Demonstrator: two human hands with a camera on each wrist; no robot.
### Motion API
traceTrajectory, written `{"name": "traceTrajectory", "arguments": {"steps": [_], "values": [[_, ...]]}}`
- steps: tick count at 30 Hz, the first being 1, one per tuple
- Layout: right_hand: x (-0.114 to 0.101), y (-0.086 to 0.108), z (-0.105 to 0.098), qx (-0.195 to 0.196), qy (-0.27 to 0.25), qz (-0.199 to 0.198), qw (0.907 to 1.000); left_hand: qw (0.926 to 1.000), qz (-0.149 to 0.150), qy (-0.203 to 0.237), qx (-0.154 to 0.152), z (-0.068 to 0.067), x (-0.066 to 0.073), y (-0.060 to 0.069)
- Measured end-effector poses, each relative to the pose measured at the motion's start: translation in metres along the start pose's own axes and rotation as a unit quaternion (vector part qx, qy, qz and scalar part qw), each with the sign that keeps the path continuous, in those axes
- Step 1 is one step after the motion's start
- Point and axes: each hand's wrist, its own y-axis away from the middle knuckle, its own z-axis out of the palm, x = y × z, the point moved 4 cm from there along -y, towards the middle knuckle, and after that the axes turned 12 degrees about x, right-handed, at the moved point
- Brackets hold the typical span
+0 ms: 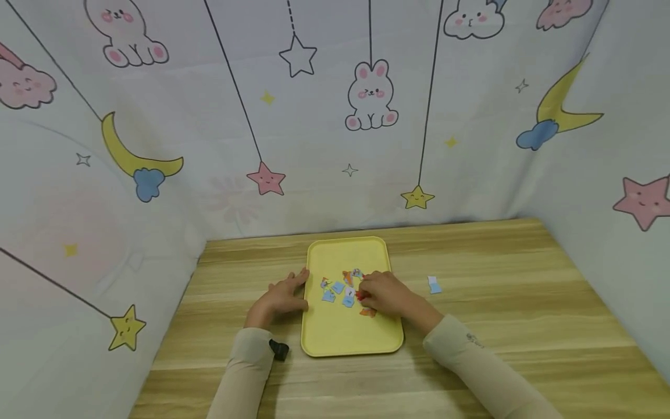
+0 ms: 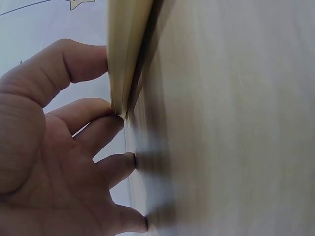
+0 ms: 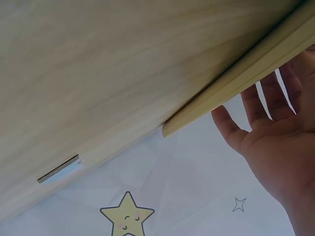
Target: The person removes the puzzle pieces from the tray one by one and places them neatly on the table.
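**Small pcs on tray: light fingertips, steady rim**

Your L hand [image 1: 282, 295] is spread wide, thumb & fingers against the L edge of the yellow tray [image 1: 350, 336], low-center in the head view. Your R hand [image 1: 384, 293] is bent down over the tray's R half, tips by a red pc [image 1: 359, 295]; can't tell if it's pinched or just touched, as the hand hides most of it.

To do this well: brace the tray w/ your L, work w/ R fingertips only, & lift your palm so it doesn't drag nearby pcs. Thin, flat bits like these prob. slide easily, so press an edge lightly rather than scrape.

Tray holds a loose cluster mid-way down: blue pcs [image 1: 337, 287] L of your R hand, an orange pc [image 1: 368, 312] just below it. One blue-and-white pc [image 1: 434, 284] is outside the tray, on the table [image 1: 502, 326], right of center.
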Motion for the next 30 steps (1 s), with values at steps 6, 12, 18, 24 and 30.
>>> {"name": "traceTrajectory", "arguments": {"steps": [6, 12, 18, 24, 30], "values": [[-0.001, 0.0003, 0.0031, -0.011, -0.006, 0.009, 0.9999, 1.0, 0.002, 0.006, 0.0, 0.0, 0.0002, 0.0008], [-0.0026, 0.0008, 0.0021, -0.017, 0.0, 0.025, 0.9996, 1.0, 0.001, 0.008, 0.001, 0.0007, -0.0006, 0.001], [-0.0032, 0.0009, -0.001, -0.001, 0.011, 0.021, 0.9997, 0.9999, -0.001, 0.012, 0.002, 0.001, -0.0021, 0.0009], [-0.0002, 0.001, -0.0036, 0.01, 0.01, 0.032, 0.9994, 0.9999, 0.0, 0.012, 0.004, 0.001, -0.0026, 0.0013], [0.0014, 0.0007, -0.0064, 0.028, 0.006, 0.017, 0.9994, 0.9999, 0.001, 0.016, 0.004, 0.0006, -0.0025, 0.0015]]}}
